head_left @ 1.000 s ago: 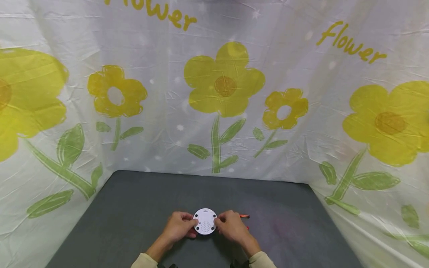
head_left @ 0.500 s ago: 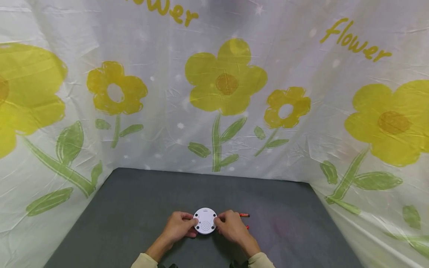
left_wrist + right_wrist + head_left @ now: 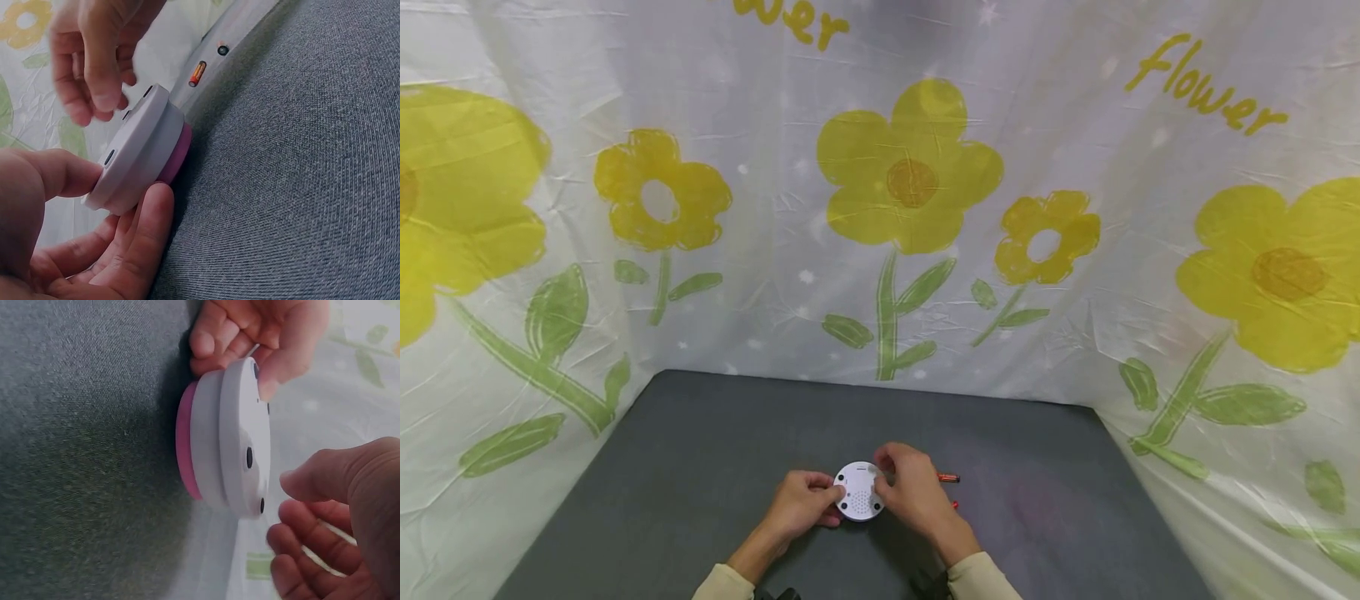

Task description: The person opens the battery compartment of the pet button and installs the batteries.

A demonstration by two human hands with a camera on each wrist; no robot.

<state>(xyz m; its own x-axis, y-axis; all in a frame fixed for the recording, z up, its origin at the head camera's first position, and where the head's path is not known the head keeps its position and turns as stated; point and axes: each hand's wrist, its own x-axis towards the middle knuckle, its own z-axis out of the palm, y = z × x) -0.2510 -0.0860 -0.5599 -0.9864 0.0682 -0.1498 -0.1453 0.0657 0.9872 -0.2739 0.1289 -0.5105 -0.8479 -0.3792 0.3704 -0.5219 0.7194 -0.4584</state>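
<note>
A round white device (image 3: pixel 854 490) lies on the dark table with its underside up, showing a patch of small speaker holes and several black rubber feet. Its lower part is pink, as the left wrist view shows on the device (image 3: pixel 134 150). My left hand (image 3: pixel 801 504) grips its left edge, thumb on the upturned face and fingers beneath the rim. Above the device's right side hovers my right hand (image 3: pixel 913 492). In the right wrist view the right hand (image 3: pixel 337 519) has loosely bent fingers, a gap from the device, and nothing held.
Right of the right hand lies an orange-and-black battery (image 3: pixel 949 478), with a second battery (image 3: pixel 955 505) nearer, mostly hidden by that hand. The dark grey tabletop (image 3: pixel 737 442) runs back to a white curtain (image 3: pixel 760 275) with printed yellow flowers.
My right hand has let go of the device's right edge and lifted a little, its fingers spreading over the upturned face. The left hand keeps its grip. The head view has tilted slightly.
</note>
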